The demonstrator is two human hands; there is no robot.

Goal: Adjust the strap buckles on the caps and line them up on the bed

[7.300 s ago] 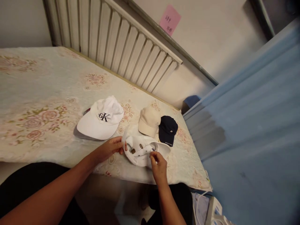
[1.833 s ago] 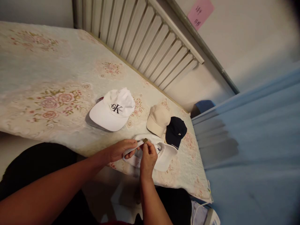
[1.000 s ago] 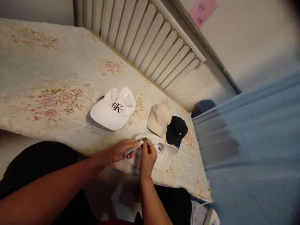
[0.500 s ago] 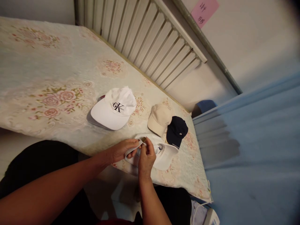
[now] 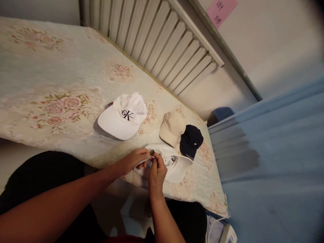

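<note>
Near the table's front edge lies a white cap (image 5: 179, 171), its brim pointing right and a small dark logo on its front. My left hand (image 5: 135, 160) is closed on the cap's back strap. The fingers of my right hand (image 5: 157, 168) pinch at the same strap, beside a small brass-coloured buckle (image 5: 152, 153) between the two hands. My fingers hide part of the strap. Beyond the hands sit a beige cap (image 5: 173, 127) and a navy cap (image 5: 191, 141), touching each other. A second white cap (image 5: 124, 116) with a black "CK" logo rests to the left.
A floral cloth covers the table (image 5: 63, 74). Along its far edge runs a white radiator (image 5: 152, 37). A blue curtain (image 5: 273, 162) hangs at the right, and a pink note (image 5: 221, 12) is on the wall. A white device with a cable (image 5: 227, 233) sits low at the right.
The buckle has turned and shifted slightly left between my fingers. My right hand has moved a little to the left; the other caps stay put.
</note>
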